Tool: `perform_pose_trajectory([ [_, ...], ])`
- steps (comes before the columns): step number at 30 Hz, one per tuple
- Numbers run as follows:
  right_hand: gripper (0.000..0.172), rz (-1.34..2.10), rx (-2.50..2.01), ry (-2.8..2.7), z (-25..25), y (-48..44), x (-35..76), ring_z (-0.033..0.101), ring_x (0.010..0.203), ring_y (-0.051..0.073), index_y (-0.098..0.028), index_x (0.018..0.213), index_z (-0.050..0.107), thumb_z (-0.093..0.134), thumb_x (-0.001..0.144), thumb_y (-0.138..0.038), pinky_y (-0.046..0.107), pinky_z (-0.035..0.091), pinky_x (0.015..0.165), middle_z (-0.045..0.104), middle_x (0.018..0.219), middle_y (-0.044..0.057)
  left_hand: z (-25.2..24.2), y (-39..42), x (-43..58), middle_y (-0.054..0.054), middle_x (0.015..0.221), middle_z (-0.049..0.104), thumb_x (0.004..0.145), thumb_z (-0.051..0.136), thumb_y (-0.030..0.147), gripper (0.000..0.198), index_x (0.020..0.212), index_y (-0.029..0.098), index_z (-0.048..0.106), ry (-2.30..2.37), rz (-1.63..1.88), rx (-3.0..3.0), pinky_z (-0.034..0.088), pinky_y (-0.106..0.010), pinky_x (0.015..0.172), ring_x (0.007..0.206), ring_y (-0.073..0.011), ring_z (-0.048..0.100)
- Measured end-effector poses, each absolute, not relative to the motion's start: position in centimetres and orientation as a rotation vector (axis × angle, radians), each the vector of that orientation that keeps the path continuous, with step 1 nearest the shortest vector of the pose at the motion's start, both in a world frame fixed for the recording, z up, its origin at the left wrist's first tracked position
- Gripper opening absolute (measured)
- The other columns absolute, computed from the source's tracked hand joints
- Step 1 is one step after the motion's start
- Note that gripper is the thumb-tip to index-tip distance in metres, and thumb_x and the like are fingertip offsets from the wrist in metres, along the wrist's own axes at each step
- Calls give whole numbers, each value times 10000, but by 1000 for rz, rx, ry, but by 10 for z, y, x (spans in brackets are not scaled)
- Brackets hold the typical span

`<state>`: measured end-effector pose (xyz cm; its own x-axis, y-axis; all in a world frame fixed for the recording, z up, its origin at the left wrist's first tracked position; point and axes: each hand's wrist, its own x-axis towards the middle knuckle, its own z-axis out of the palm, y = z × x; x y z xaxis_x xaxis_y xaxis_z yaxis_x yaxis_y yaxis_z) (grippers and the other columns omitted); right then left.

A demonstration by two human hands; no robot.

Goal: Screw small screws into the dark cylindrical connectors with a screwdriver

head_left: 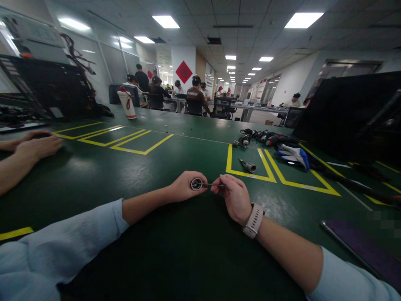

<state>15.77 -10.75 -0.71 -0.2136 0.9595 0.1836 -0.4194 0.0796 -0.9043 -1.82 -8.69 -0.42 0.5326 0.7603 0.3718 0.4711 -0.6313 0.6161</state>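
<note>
My left hand is closed around a round, hollow metal part, its open end facing me and its inside dark. My right hand, with a light watch strap at the wrist, pinches a thin metal tool. The tool's narrow shaft reaches left to the rim of the metal part; whether its tip is inside I cannot tell. Both hands are just above the green tabletop. Beyond my right hand, a similar metal part with a tapered end lies within a yellow taped outline.
Metal parts and cables lie at the back right, near a blue and white glove. A phone-like slab is at the right edge. Another person's hands are at the left. A cup stands at the far edge.
</note>
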Motion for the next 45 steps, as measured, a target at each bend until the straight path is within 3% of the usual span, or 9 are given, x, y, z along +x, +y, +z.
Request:
perform_pose_trajectory([
  [10,256,602,-769,-1844,1,-127,160,492,631,143,-179,629,544,429,849,-241,284,369,610,531,638,12,-6,-86,-19,-3,695,576,734,591,312,182,765,137,556,1106,761,2441,404,-217,558,617,-113,534],
  [13,255,490,-791,-1912,3,-132,157,469,616,142,-182,615,517,429,846,-239,286,353,597,503,623,8,-5,-86,-18,3,679,562,754,566,312,171,746,142,548,1109,714,2471,391,-220,555,611,-112,519],
  [18,303,864,-854,-1632,4,-126,158,512,588,144,-178,554,557,457,825,-270,278,382,589,546,570,5,-2,-88,-18,9,683,553,747,583,295,153,725,150,538,1116,699,2462,381,-221,559,620,-113,510],
  [25,238,1300,-794,-1181,-7,-112,156,527,542,136,-163,580,618,527,769,-274,263,399,547,577,537,10,-2,-87,-18,26,660,517,735,601,284,163,700,150,514,1100,739,2427,374,-217,560,604,-101,489],
  [28,246,1316,-796,-1134,-8,-112,155,511,527,131,-162,567,604,521,771,-272,262,385,533,563,525,6,-4,-86,-18,27,661,512,739,600,300,179,704,148,512,1086,746,2427,374,-217,562,600,-98,489],
  [35,290,992,-869,-1511,6,-124,158,509,575,138,-176,529,577,508,796,-265,279,383,591,552,545,-2,-2,-88,-18,8,678,540,755,566,252,116,716,149,529,1144,658,2511,369,-220,553,613,-113,502],
  [45,227,1395,-756,-1135,-10,-111,155,534,560,134,-158,580,622,557,750,-293,262,396,557,597,574,18,-2,-87,-18,18,663,525,738,578,261,135,698,150,514,1162,740,2474,377,-214,555,599,-103,485],
])
